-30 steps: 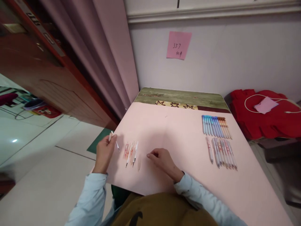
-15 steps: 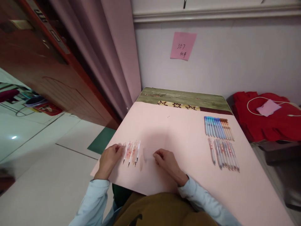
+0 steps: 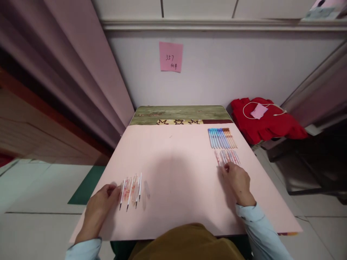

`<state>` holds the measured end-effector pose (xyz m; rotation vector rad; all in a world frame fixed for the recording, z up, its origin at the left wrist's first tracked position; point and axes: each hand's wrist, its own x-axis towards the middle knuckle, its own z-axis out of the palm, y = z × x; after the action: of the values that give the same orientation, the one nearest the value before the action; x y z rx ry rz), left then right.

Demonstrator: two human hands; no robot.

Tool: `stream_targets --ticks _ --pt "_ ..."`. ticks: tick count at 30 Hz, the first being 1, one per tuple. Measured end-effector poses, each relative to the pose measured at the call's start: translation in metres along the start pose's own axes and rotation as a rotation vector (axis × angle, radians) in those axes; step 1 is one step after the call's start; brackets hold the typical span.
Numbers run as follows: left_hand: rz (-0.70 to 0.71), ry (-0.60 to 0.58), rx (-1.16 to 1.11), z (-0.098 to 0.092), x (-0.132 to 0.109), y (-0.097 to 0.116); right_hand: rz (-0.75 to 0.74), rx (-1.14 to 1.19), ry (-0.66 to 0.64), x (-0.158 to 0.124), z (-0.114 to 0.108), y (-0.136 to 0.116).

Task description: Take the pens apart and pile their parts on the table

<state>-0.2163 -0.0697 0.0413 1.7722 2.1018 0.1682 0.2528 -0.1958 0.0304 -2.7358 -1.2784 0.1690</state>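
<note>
On the left of the pink sheet lies a row of clear pen barrels (image 3: pixel 133 187) with white ink refills (image 3: pixel 140 186), dark tips toward me. My left hand (image 3: pixel 101 206) rests at the left end of this row, thumb and fingers closed together. Whether a small part is between them cannot be made out. To the right, my right hand (image 3: pixel 238 182) reaches over the lower ends of a row of clear pens (image 3: pixel 230 156). Its fingertips are pinched at the left pens and hide what they grip. Above this row lie blue and orange pens (image 3: pixel 221 138), side by side.
The pink sheet (image 3: pixel 173 213) covers most of a table with a green wood-look top (image 3: pixel 181 111) at the back. A white wall with a pink note (image 3: pixel 171 57) stands behind. At right, red cloth (image 3: pixel 268 122) bears a white cable; a curtain (image 3: pixel 81 72) hangs left.
My right hand has moved right, from beside the refills to the clear pens. My left hand stays at the left row. The view has turned to the right.
</note>
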Motion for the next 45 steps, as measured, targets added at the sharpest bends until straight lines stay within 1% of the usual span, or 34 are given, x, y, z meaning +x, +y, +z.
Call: stream_targets --ticks 4,6,7,8,9,10,11,12,13,14,15,16,17,18,20,22,23,24,25,26,30,31,32,33,35,36,37,38,40,41,42,43,45 --pt "-0.033 0.011 0.001 -0.003 0.0 -0.004 -0.029 -0.056 -0.035 0.002 0.003 -0.008" --pt "-0.038 0.055 -0.006 -0.007 -0.001 -0.002 -0.03 -0.03 -0.03 0.003 0.0 -0.014" --pt "-0.038 0.097 -0.021 -0.009 -0.002 0.002 -0.028 0.02 -0.023 0.002 -0.003 -0.019" --pt "-0.031 0.143 -0.06 -0.012 -0.005 0.009 -0.032 0.119 -0.027 -0.001 -0.006 -0.025" --pt "-0.018 0.181 -0.134 -0.013 -0.009 0.019 -0.048 0.276 -0.057 -0.005 -0.009 -0.033" --pt "-0.011 0.208 -0.24 -0.014 -0.015 0.033 -0.075 0.478 -0.117 -0.011 -0.012 -0.044" --pt "0.019 0.175 -0.422 -0.013 -0.022 0.049 -0.119 0.73 -0.228 -0.018 -0.015 -0.057" --pt "0.049 0.095 -0.649 -0.01 -0.029 0.067 -0.165 0.997 -0.375 -0.027 -0.017 -0.071" --pt "0.087 -0.053 -0.867 -0.005 -0.037 0.086 -0.208 1.222 -0.546 -0.036 -0.018 -0.086" --pt "0.126 -0.246 -1.046 0.001 -0.044 0.103 -0.242 1.388 -0.706 -0.046 -0.018 -0.1" --pt "0.151 -0.425 -1.178 0.007 -0.051 0.119 -0.26 1.503 -0.831 -0.055 -0.018 -0.114" --pt "0.164 -0.554 -1.284 0.013 -0.056 0.132 -0.272 1.581 -0.937 -0.063 -0.016 -0.126" --pt "0.161 -0.612 -1.367 0.019 -0.06 0.141 -0.274 1.635 -1.026 -0.07 -0.014 -0.135" --pt "0.143 -0.647 -1.416 0.023 -0.063 0.147 -0.266 1.674 -1.106 -0.075 -0.011 -0.142" --pt "0.082 -0.655 -1.462 0.027 -0.065 0.152 -0.233 1.718 -1.275 -0.08 -0.003 -0.15" --pt "0.014 -0.646 -1.471 0.027 -0.065 0.15 -0.187 1.725 -1.443 -0.081 0.003 -0.152" --pt "-0.012 -0.639 -1.478 0.026 -0.065 0.149 -0.16 1.717 -1.501 -0.081 0.006 -0.152" --pt "-0.029 -0.621 -1.487 0.026 -0.065 0.147 -0.138 1.707 -1.52 -0.08 0.007 -0.153" --pt "-0.028 -0.592 -1.494 0.026 -0.064 0.147 -0.131 1.694 -1.494 -0.08 0.008 -0.154" --pt "-0.012 -0.554 -1.498 0.026 -0.064 0.146 -0.141 1.677 -1.423 -0.079 0.009 -0.155" --pt "0.085 -0.354 -1.455 0.031 -0.062 0.149 -0.268 1.574 -0.951 -0.081 0.008 -0.161" --pt "0.093 -0.323 -1.448 0.032 -0.061 0.149 -0.268 1.559 -0.892 -0.082 0.008 -0.163" --pt "0.091 -0.31 -1.448 0.032 -0.06 0.15 -0.245 1.551 -0.897 -0.082 0.009 -0.164" --pt "0.082 -0.314 -1.452 0.032 -0.059 0.15 -0.205 1.548 -0.962 -0.082 0.01 -0.165" --pt "0.057 -0.346 -1.472 0.031 -0.057 0.151 -0.108 1.553 -1.145 -0.083 0.011 -0.166" --pt "0.047 -0.358 -1.482 0.03 -0.057 0.15 -0.076 1.563 -1.201 -0.083 0.012 -0.167" --pt "0.043 -0.355 -1.496 0.03 -0.056 0.15 -0.061 1.585 -1.205 -0.083 0.012 -0.167" --pt "0.047 -0.339 -1.508 0.029 -0.055 0.15 -0.06 1.618 -1.157 -0.083 0.012 -0.168" --pt "0.064 -0.303 -1.525 0.029 -0.055 0.149 -0.074 1.682 -1.018 -0.083 0.011 -0.17" --pt "0.069 -0.293 -1.525 0.029 -0.055 0.149 -0.073 1.702 -0.982 -0.083 0.011 -0.17" --pt "0.069 -0.295 -1.519 0.029 -0.055 0.149 -0.058 1.712 -0.99 -0.083 0.011 -0.171" --pt "0.066 -0.308 -1.507 0.029 -0.055 0.149 -0.032 1.71 -1.045 -0.083 0.01 -0.171" --pt "0.055 -0.333 -1.484 0.029 -0.056 0.148 0.032 1.675 -1.204 -0.082 0.011 -0.172"
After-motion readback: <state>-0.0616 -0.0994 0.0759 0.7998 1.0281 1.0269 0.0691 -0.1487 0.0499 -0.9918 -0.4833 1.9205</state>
